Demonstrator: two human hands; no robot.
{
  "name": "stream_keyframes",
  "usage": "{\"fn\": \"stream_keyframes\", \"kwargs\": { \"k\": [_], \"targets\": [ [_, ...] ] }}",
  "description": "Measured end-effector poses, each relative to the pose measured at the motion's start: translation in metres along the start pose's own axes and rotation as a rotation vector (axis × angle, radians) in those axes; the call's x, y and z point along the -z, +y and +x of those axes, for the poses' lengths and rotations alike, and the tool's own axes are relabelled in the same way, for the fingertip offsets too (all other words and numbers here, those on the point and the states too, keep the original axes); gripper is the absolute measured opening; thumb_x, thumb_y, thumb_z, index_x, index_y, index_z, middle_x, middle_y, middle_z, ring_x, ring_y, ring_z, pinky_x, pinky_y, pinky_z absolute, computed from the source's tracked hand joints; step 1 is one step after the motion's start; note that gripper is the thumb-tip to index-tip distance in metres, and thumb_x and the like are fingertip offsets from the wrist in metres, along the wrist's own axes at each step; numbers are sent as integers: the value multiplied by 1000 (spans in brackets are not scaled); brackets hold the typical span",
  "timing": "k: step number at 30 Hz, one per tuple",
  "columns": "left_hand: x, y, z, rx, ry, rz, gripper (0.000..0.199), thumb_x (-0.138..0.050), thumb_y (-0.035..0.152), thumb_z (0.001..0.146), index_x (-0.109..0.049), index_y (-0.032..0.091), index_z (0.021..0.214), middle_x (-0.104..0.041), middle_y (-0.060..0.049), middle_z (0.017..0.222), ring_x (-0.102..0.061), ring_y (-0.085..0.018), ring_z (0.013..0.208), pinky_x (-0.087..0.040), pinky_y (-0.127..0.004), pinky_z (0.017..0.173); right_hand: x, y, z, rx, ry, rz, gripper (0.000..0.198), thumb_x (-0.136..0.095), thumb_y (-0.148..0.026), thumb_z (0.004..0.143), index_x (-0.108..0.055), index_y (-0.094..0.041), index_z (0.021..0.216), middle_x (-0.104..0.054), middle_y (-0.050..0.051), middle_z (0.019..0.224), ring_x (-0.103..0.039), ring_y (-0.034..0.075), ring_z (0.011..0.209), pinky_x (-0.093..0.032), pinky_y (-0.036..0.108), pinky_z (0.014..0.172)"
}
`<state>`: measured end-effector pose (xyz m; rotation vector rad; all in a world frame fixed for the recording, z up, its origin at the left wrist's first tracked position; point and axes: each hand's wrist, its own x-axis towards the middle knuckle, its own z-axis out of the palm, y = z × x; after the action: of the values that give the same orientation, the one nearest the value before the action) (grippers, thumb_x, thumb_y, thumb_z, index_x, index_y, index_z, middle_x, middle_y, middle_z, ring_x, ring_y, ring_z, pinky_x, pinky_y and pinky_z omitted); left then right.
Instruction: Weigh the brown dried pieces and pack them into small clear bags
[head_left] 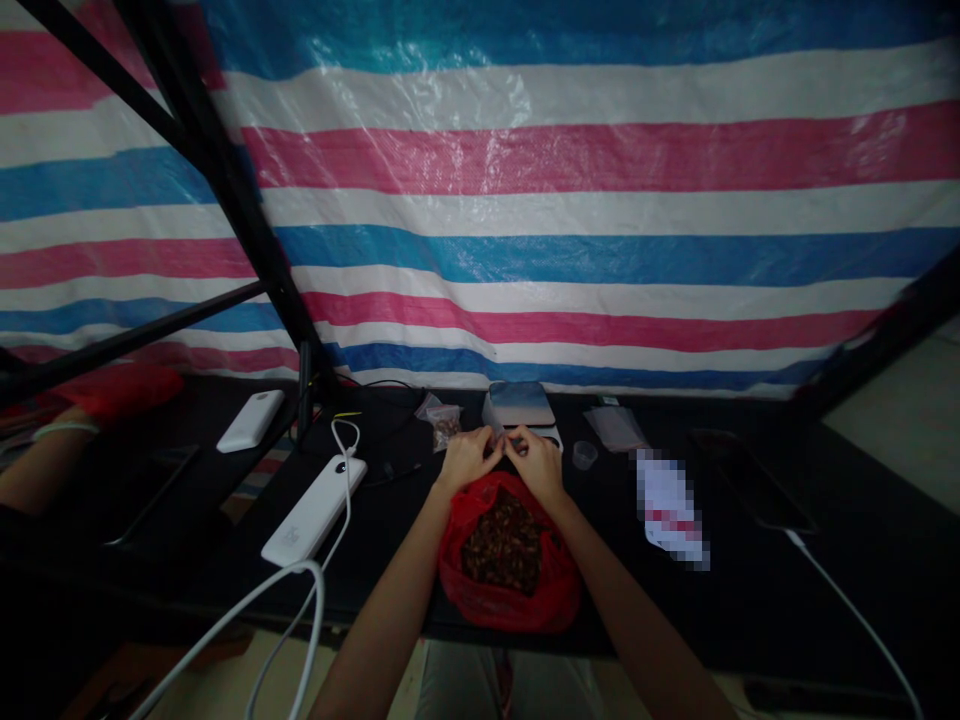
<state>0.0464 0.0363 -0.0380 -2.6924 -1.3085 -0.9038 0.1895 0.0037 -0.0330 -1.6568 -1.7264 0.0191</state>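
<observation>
My left hand (470, 456) and my right hand (535, 462) meet just beyond a red plastic bag (457, 590), fingertips pinched close together. Whatever lies between the fingers is too small and dark to name. The bag stands open between my forearms, full of small brown pieces (504, 545). Right behind my hands is a small box-like device (520, 402) with a grey-blue top, partly covered by them. To the left lies a clear small bag (446, 424) with brown bits inside. A small clear cup (584, 455) sits to the right of my right hand.
A white power bank (307, 515) with a white cable lies left, another white power bank (251, 420) farther off. Flat clear bags (616, 427), a blurred white packet (670, 510) and a dark phone (750, 480) are right. Another person's arm (45, 460) shows far left. Black frame bars (225, 200) slant up.
</observation>
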Motion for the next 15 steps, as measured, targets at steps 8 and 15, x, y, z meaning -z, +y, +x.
{"fn": "stream_keyframes", "kwargs": {
  "k": [8,15],
  "targets": [
    [-4,-2,1,-45,-27,42,22,-30,27,87,-48,17,82,-56,-2,75,-57,-13,66,-41,-22,57,-1,-1,-1,35,-25,13,19,-46,-37,81,-58,-24,82,-66,-2,67,-61,13,57,-31,22,50],
    [-6,-5,1,-51,-15,0,19,-35,27,86,-51,17,84,-57,-3,78,-57,-13,69,-43,-23,60,-1,6,1,-61,55,-53,15,-45,-31,81,-57,-22,82,-66,0,71,-60,14,60,-31,23,52]
  ]
}}
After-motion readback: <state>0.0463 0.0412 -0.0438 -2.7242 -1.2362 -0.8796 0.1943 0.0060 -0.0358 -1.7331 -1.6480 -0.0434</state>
